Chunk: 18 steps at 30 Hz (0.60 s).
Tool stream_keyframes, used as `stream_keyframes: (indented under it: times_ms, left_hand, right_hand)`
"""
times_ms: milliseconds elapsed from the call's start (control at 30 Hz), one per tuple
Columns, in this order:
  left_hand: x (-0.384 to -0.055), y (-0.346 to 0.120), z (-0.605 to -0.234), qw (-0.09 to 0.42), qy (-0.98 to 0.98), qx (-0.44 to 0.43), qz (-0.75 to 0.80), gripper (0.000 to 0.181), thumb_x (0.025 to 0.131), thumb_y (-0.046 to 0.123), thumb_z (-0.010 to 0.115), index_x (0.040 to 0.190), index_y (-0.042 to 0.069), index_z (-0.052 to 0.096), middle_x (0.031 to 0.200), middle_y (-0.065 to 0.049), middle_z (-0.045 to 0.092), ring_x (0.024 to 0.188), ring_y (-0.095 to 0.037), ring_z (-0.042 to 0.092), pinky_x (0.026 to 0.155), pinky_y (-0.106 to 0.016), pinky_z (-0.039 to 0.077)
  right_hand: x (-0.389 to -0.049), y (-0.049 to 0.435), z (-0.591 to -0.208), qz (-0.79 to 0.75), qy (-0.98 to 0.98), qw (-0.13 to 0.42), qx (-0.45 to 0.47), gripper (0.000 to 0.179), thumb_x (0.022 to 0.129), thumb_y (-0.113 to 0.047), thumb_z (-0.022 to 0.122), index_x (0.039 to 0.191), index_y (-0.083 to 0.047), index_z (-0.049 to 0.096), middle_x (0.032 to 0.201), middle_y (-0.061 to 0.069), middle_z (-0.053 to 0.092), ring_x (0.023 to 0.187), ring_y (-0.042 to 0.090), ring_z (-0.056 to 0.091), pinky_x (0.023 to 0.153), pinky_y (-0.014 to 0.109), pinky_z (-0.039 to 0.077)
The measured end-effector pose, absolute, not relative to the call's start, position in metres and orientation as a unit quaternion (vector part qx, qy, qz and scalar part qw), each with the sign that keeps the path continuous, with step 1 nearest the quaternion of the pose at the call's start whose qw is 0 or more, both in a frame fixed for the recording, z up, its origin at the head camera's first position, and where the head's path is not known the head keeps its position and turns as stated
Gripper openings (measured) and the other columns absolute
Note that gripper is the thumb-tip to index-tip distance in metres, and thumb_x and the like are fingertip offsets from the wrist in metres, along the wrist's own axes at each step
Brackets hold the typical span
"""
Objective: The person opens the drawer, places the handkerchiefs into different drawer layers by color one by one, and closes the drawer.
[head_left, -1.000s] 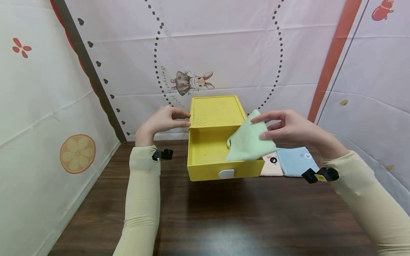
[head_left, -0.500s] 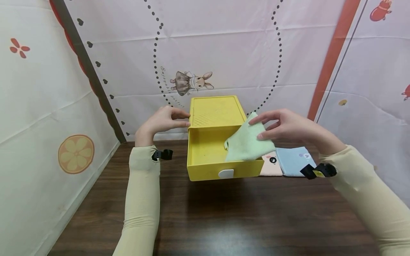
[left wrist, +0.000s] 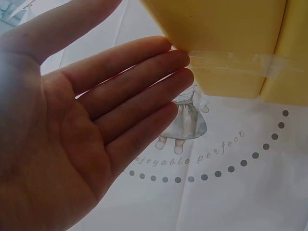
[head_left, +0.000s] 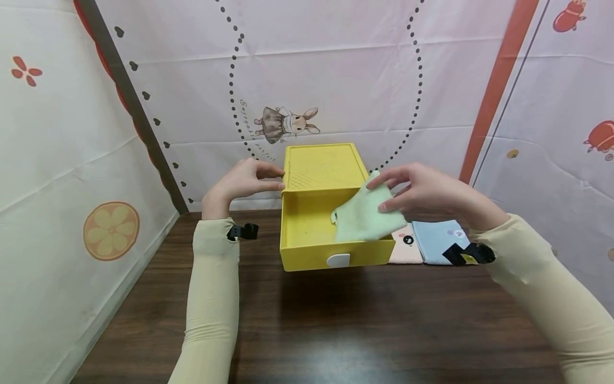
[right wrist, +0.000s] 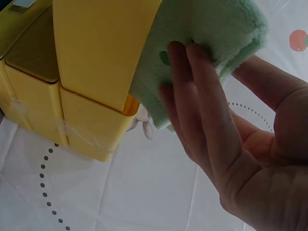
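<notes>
A yellow drawer box (head_left: 326,166) stands on the table with its drawer (head_left: 307,258) pulled out toward me. My left hand (head_left: 243,180) is at the box's upper left side, its fingertips right at the wall. In the left wrist view the straight fingers (left wrist: 139,79) of that hand reach the yellow side. Over the right part of the drawer, my right hand (head_left: 422,191) pinches a pale green towel (head_left: 366,216) between thumb and fingers. The towel's lower end hangs inside the drawer. Plush cloth with a small dark green mark shows in the right wrist view.
To the right of the drawer, a pink towel (head_left: 406,250) with a printed face and a light blue towel (head_left: 438,242) lie on the dark wooden table (head_left: 336,330). A printed white cloth (head_left: 326,69) hangs behind the box and along both sides.
My right hand has shifted a little left, bringing the green towel further over the drawer's inside. The left hand and the box have stayed in place.
</notes>
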<state>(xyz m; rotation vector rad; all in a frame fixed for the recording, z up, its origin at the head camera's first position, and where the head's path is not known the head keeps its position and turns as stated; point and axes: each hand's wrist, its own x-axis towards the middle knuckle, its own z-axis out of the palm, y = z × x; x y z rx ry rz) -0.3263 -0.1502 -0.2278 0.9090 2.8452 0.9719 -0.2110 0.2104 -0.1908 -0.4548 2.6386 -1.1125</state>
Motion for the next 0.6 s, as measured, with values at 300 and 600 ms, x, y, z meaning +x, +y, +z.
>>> stream_keyframes:
  times_ms: [300,600]
  left_hand:
    - [-0.3249,-0.1498,-0.227,-0.002,0.906,0.292,0.306,0.049,0.081,0.043,0.072,0.121,0.015,0.065,0.122,-0.005,0.066,0.112,-0.024,0.06,0.094,-0.043,0.048]
    - [-0.3252,-0.1509,-0.2265,-0.002,0.907,0.289,0.305,0.05,0.08,0.045,0.073,0.121,0.017,0.065,0.121,-0.004,0.066,0.111,-0.021,0.061,0.095,-0.043,0.048]
  right_hand:
    - [-0.2087,0.2101,-0.1902,-0.406,0.888,0.172,-0.131,0.049,0.08,-0.012,0.076,0.126,-0.01,0.06,0.13,0.019,0.046,0.081,0.025,0.067,0.074,0.037,0.058]
    - [-0.2061,0.2059,-0.1874,-0.449,0.863,0.195,-0.122,0.051,0.081,-0.007,0.074,0.129,-0.008,0.057,0.12,0.021,0.055,0.083,0.025,0.068,0.075,0.039,0.058]
